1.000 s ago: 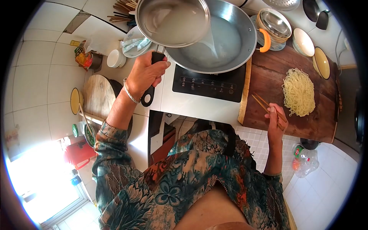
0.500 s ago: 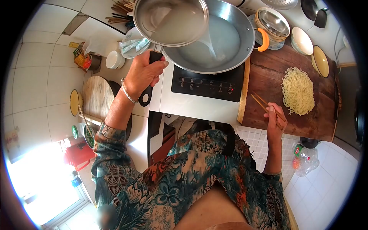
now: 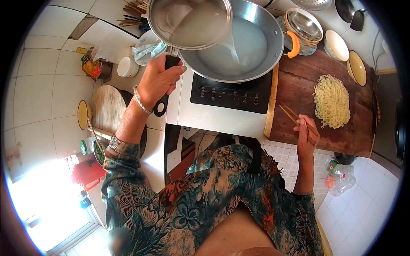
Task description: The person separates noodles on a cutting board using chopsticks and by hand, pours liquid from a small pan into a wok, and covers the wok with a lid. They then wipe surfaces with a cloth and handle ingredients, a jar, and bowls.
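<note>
My left hand (image 3: 159,81) is closed round the black handle of a steel saucepan (image 3: 190,45), held up beside and partly over a large wok (image 3: 276,40). Cloudy liquid shows inside the saucepan. From its right rim a pale stream (image 3: 234,50) runs into the cloudy water (image 3: 252,40) in the wok. The wok has an orange handle (image 3: 293,44) and stands on a black induction cooker (image 3: 232,94). In my right hand (image 3: 306,130) is a pair of wooden chopsticks (image 3: 289,112), over the near edge of a brown cutting board (image 3: 294,81). A heap of noodles (image 3: 332,101) lies on the board.
Several stacked bowls (image 3: 304,26), a white bowl (image 3: 336,45) and a yellow bowl (image 3: 357,68) stand behind the board. To the left are a white cup (image 3: 127,66), a plate (image 3: 149,37) and a round wooden board (image 3: 109,106). A plastic bottle (image 3: 341,179) stands below right.
My left hand and the saucepan have shifted slightly left. The red light on the cooker no longer shows. My right hand has stayed still.
</note>
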The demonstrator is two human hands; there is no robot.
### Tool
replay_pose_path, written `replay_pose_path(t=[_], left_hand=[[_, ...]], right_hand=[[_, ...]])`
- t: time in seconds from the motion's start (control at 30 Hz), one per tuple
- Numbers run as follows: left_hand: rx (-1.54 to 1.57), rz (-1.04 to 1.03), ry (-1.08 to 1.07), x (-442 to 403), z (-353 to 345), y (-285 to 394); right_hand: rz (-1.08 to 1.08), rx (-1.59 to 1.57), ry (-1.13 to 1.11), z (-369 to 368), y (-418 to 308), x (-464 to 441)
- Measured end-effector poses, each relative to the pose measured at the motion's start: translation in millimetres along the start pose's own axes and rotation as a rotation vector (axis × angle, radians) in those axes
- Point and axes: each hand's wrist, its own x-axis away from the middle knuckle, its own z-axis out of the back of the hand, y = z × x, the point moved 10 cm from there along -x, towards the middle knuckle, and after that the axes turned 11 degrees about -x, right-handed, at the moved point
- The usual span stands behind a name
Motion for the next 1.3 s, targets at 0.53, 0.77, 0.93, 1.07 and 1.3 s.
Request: replay_pose_path(t=[0.53,0.77,0.93,1.07,1.3], left_hand=[[-0.016,-0.017,-0.005,-1.4,-0.1,3.8],[-0.027,-0.028,0.009,-1.6,-0.1,6.4],[-0.045,-0.023,0.008,-0.2,-0.7,8.2],[-0.051,-0.036,0.013,0.7,-0.5,10.3],[-0.076,-0.054,0.026,3.3,-0.9,14.5]], right_hand=[[0.019,-0.012,-0.006,0.6,-0.7,-0.2],[0.002,-0.021,-0.005,2.0,2.4,-0.4],[-0.012,-0.018,-0.001,1.9,2.3,-0.5],[0.002,-0.017,-0.011,2.0,3.2,-0.2],[0.000,-0.009,-0.012,1.5,1.9,0.0]])
